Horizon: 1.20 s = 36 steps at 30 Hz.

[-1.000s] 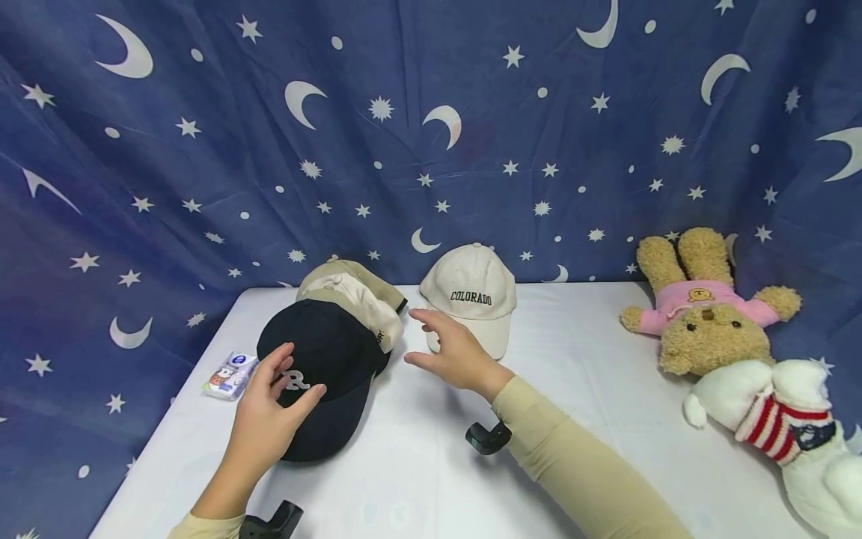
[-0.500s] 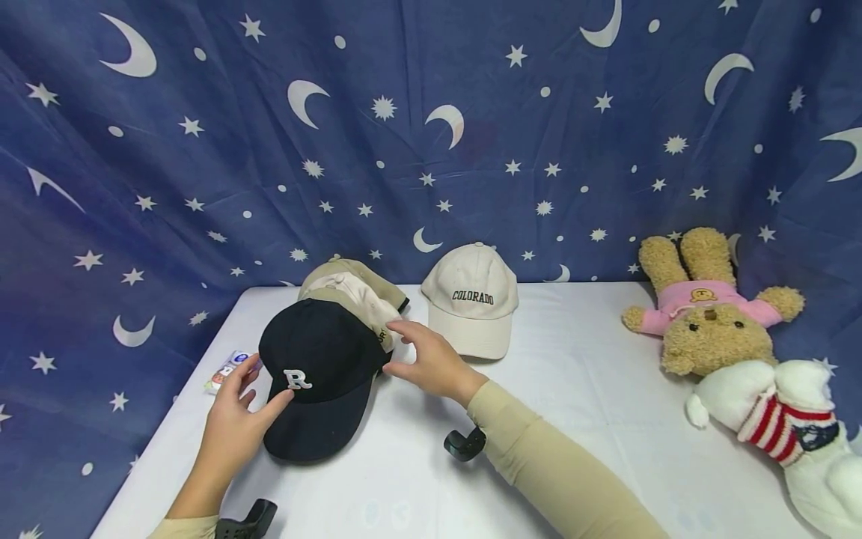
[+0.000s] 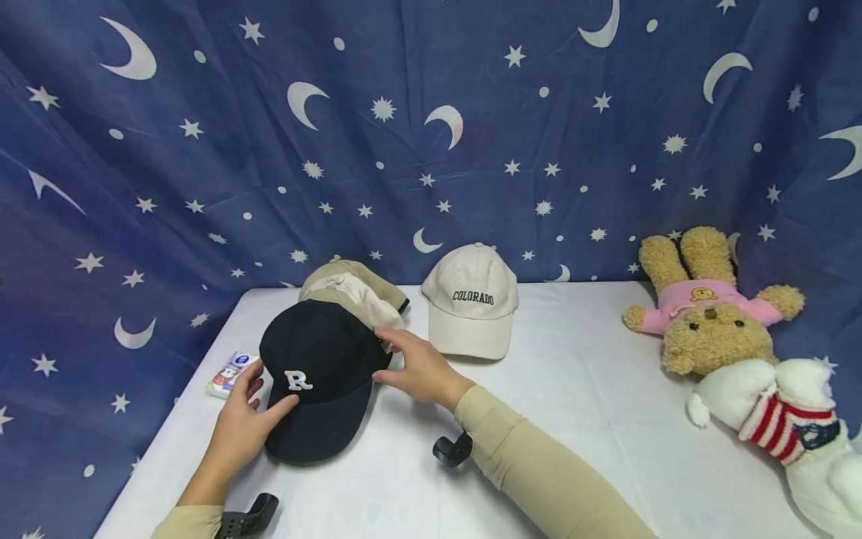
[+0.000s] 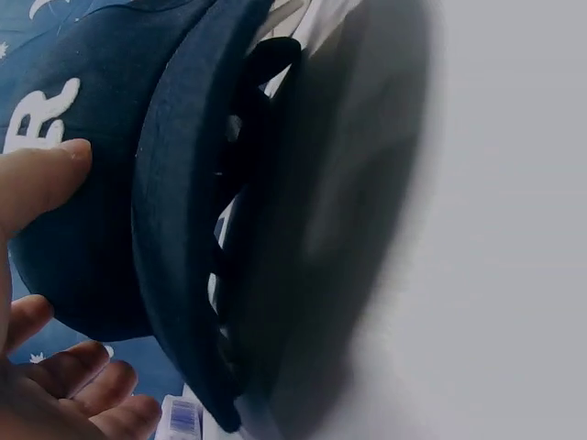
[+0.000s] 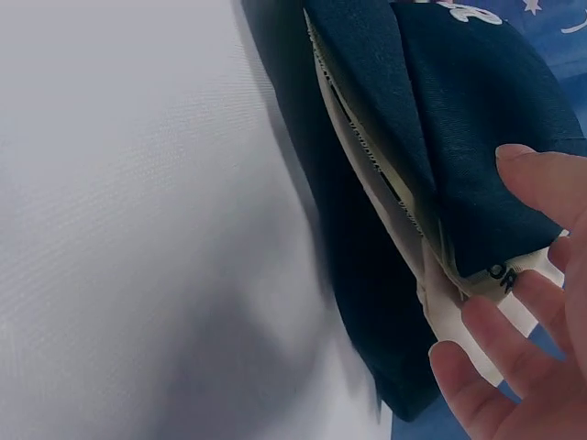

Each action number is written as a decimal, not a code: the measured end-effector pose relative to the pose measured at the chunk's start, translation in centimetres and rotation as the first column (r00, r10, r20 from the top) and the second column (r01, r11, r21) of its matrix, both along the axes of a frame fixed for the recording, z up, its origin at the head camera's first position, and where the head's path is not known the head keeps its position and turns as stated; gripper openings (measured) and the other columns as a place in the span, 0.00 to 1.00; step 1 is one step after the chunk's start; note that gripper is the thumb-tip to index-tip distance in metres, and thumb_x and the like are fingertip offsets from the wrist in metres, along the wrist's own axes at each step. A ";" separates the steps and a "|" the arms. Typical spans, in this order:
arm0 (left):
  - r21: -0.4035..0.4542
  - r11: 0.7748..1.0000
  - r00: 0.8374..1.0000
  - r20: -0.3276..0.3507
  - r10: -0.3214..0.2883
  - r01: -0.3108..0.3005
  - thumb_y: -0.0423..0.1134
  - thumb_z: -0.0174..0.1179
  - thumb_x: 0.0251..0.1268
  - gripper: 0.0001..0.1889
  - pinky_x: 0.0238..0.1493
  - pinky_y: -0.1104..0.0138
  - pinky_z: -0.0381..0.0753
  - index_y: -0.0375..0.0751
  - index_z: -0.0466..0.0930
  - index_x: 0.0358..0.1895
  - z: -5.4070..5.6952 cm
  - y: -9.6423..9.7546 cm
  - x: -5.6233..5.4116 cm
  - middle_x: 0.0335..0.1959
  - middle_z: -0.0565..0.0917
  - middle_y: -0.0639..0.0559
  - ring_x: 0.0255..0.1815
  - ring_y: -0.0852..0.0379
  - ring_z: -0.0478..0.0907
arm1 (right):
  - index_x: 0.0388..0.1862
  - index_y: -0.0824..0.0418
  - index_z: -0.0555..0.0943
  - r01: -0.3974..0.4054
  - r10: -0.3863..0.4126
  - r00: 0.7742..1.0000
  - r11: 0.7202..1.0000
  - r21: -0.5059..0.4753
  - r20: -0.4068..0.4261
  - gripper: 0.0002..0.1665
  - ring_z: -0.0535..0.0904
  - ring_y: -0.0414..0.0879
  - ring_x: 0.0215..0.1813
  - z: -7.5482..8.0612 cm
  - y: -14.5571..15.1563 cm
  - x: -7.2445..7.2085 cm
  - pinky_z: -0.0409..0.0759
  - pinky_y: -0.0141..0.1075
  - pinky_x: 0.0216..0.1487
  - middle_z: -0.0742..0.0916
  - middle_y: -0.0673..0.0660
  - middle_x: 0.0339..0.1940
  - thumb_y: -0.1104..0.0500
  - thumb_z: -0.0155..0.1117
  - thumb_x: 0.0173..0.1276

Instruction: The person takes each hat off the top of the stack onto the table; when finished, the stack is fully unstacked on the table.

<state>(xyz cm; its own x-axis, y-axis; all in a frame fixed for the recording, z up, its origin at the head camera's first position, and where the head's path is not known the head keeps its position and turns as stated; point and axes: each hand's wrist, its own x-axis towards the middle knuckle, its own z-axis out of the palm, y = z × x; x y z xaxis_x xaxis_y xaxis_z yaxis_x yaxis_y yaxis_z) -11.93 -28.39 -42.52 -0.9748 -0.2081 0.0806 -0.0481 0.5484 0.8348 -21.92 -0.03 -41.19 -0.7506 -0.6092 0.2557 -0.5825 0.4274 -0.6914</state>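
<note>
A dark navy baseball cap [image 3: 323, 348] with a white letter R lies foremost in an overlapping stack at the left of the table. Behind it show a cream cap [image 3: 350, 293] and a tan cap [image 3: 369, 278], both partly hidden. My left hand [image 3: 241, 423] is at the navy cap's left side, thumb over its front by the R and fingers spread along its edge. On the opposite side, my right hand [image 3: 424, 370] has its thumb at the navy cap and its fingers by the cream cap's edge. Neither hand visibly grips; exact contact is hard to tell.
A cream cap marked COLORADO [image 3: 473, 299] stands at the back, right of the stack. A small printed packet [image 3: 230, 374] lies left of the stack. At the right are a teddy bear [image 3: 710, 318] and a white plush toy [image 3: 774, 427]. A starry curtain [image 3: 512, 135] hangs behind.
Both hands have come down onto the stack's sides: the left moved left and down, the right moved left from beside the COLORADO cap. The caps stay in place.
</note>
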 end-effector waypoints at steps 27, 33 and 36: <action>0.096 0.993 0.997 0.016 -0.071 0.070 0.36 0.72 0.60 0.55 0.70 0.43 0.59 0.30 0.37 0.78 -1.3 -0.6 -0.7 0.73 0.57 0.23 0.73 0.30 0.58 | 0.74 0.63 0.68 -0.024 0.024 1.000 1.000 -0.004 -0.015 0.40 0.79 0.50 0.59 -0.3 -0.6 0.7 0.76 0.38 0.58 0.76 0.58 0.70 0.57 0.73 0.65; 0.058 0.997 0.998 0.035 -0.058 0.055 0.39 0.73 0.59 0.57 0.66 0.43 0.64 0.31 0.37 0.79 -1.4 -0.6 -0.4 0.72 0.59 0.24 0.68 0.32 0.63 | 0.74 0.64 0.68 -0.034 0.034 0.999 0.999 0.000 -0.017 0.40 0.79 0.51 0.58 -0.3 -0.6 0.9 0.76 0.39 0.59 0.75 0.59 0.70 0.57 0.72 0.66; 0.028 0.998 0.998 0.042 -0.049 0.048 0.41 0.74 0.58 0.58 0.62 0.45 0.67 0.33 0.37 0.79 -1.5 -0.6 -0.2 0.71 0.60 0.25 0.65 0.34 0.65 | 0.73 0.64 0.68 -0.037 0.037 0.999 0.999 -0.006 -0.010 0.39 0.79 0.51 0.58 -0.4 -0.6 1.0 0.75 0.40 0.59 0.75 0.58 0.70 0.58 0.72 0.66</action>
<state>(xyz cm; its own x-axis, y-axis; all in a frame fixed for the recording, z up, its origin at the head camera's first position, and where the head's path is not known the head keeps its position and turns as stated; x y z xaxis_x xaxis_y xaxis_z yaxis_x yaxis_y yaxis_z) -12.17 -29.01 -44.00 -0.9863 -0.1617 0.0334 -0.0580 0.5285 0.8469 -20.95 -0.61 -41.55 -0.7252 -0.6347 0.2668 -0.6044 0.4013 -0.6882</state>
